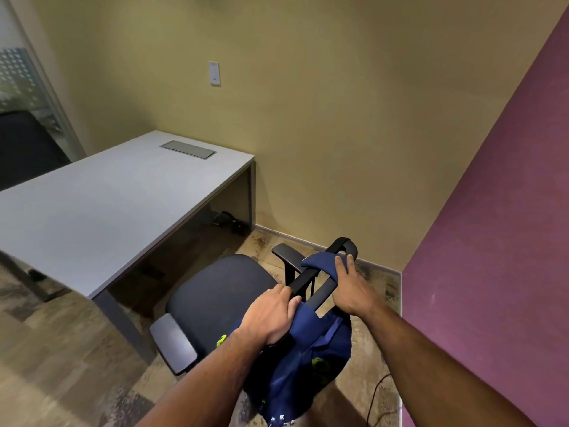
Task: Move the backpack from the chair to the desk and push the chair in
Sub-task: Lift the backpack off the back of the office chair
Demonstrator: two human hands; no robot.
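A navy backpack (303, 362) with lime-green marks hangs from the top of the black chair's backrest (320, 280), its strap looped over the frame. My left hand (271, 315) grips the backpack fabric at the backrest's near end. My right hand (351, 288) holds the blue strap (320, 263) draped over the backrest's far end. The chair seat (221, 291) faces the grey desk (101, 204) and stands pulled out from it, with an armrest (174, 342) toward me and another (284, 251) on the far side.
The desk top has a metal cable hatch (187, 149) near the beige wall. A purple wall (492, 272) stands close on the right. A black cable (377, 392) runs on the patterned floor. Dark items (229, 220) lie under the desk.
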